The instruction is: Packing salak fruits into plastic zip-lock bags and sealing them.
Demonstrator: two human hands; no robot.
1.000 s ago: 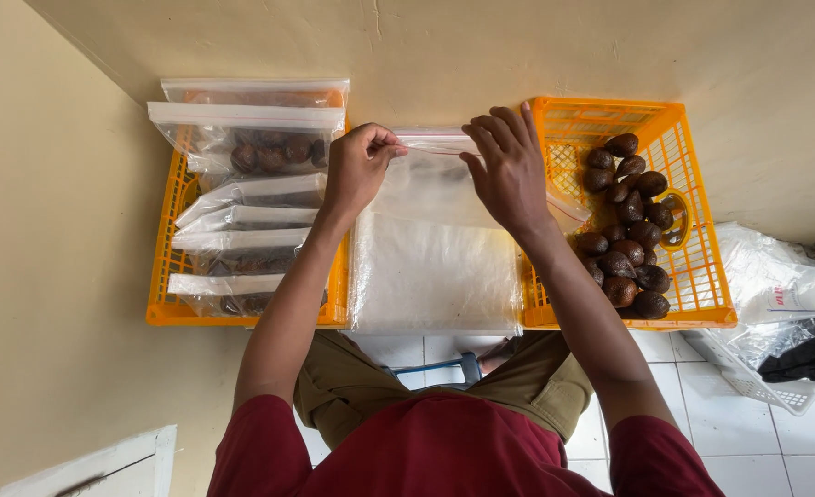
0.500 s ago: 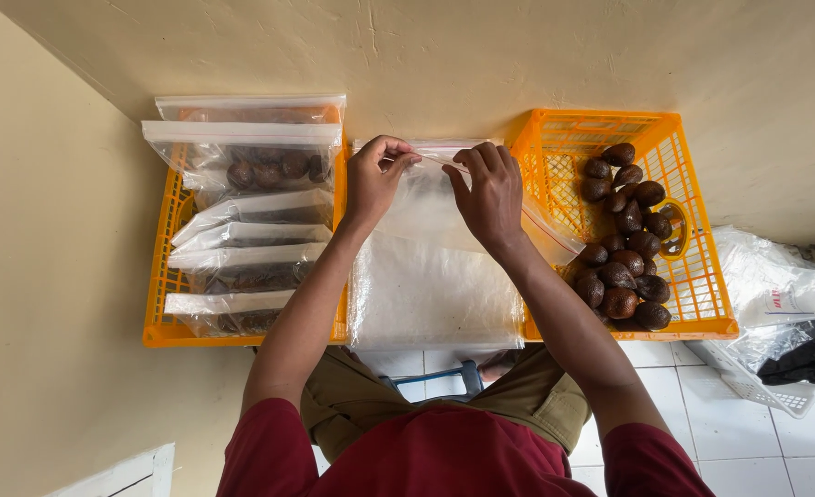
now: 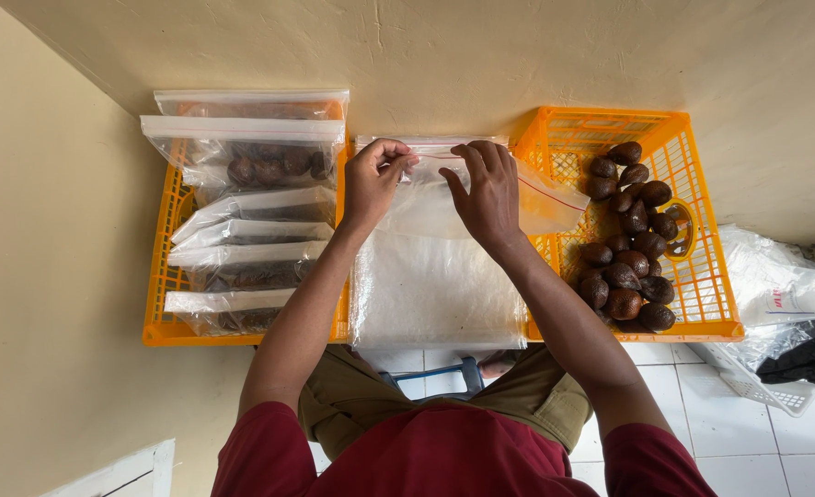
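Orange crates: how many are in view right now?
2. One orange crate sits left of the hands and holds filled clear bags; the other orange crate sits to the right and holds loose brown fruit. No others show.

Short-sleeved dark red shirt point(image 3: 444, 456), olive trousers point(image 3: 352, 400), seemingly cargo-style.

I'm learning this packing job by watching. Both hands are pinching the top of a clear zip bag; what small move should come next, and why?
Probably pull the two lips of the clear zip bag apart. The left hand and right hand both pinch its top edge, the bag looks empty, and brown scaly fruits wait loose in the orange crate beside the right hand.
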